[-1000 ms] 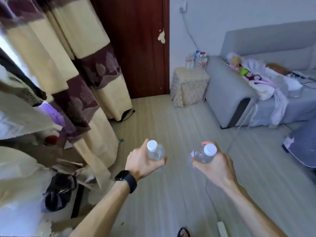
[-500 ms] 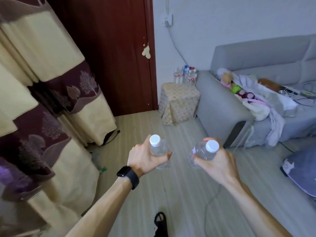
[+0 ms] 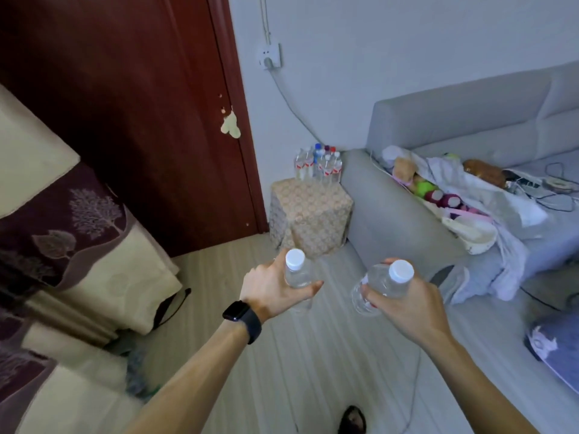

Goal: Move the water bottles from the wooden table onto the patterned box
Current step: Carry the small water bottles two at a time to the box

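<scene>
**A:** Where are the water bottles, and what could be spoiled from here?

**B:** Two clear, white-capped bottles are carried in the air above the floor, well short of the patterned box (image 3: pixel 310 217); the wooden table is not in view. The back of the box top is already taken up by a cluster of bottles (image 3: pixel 319 164). If the new ones are set down hastily, that cluster could be knocked over, or a bottle could be stood too near the front edge and tipped off. The top looks cloth-covered, so unsteady footing may be expected.

**A:** And how are they held?

**B:** The left bottle (image 3: pixel 297 272) is gripped nearly upright by the left hand (image 3: pixel 269 289), with fingers and thumb curled round its body below the cap. The right bottle (image 3: pixel 380 286) is clasped by the right hand (image 3: pixel 410 305) and tilted, its cap turned toward the camera. The hands are held apart, so neither bottle is touched by the other.
</scene>
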Action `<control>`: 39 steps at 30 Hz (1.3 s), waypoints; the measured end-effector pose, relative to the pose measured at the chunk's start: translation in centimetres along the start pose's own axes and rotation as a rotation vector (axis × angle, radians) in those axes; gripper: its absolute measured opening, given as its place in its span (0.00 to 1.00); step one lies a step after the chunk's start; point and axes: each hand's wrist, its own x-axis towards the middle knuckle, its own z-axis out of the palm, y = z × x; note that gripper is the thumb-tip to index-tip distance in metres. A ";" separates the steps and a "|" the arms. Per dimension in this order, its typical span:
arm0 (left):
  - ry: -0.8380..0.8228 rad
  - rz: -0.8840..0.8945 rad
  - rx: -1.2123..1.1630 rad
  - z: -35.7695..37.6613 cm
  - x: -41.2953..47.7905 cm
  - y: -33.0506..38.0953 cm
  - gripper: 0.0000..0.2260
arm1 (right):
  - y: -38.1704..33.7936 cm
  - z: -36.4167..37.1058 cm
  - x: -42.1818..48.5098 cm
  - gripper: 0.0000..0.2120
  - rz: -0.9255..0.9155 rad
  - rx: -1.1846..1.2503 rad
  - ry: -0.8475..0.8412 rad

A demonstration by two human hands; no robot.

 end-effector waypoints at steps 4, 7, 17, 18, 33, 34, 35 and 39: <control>-0.004 -0.006 0.012 0.8 3.6 0.3 0.28 | 0.6 0.9 3.9 0.29 -0.031 0.001 -0.033; -0.003 -0.082 -0.011 2.4 10.7 1.7 0.28 | 1.0 1.2 11.8 0.32 -0.034 0.003 -0.083; 0.012 -0.207 -0.012 5.2 28.1 3.9 0.26 | 1.7 3.0 32.2 0.27 -0.045 0.051 -0.145; 0.009 -0.215 -0.016 5.6 29.6 3.6 0.25 | 1.8 3.4 33.7 0.27 -0.036 0.053 -0.164; -0.280 -0.380 -0.380 13.2 54.3 -1.3 0.22 | 2.7 12.5 56.9 0.18 0.100 0.106 -0.445; -0.288 -0.397 -0.430 13.6 55.9 -1.6 0.21 | 2.9 13.2 58.2 0.17 0.109 0.118 -0.471; -0.297 -0.410 -0.469 14.1 57.4 -1.8 0.20 | 3.3 14.0 59.5 0.14 0.121 0.124 -0.495; -0.369 -0.477 -0.527 16.6 63.2 -3.1 0.22 | 5.2 17.7 65.8 0.08 0.197 0.100 -0.536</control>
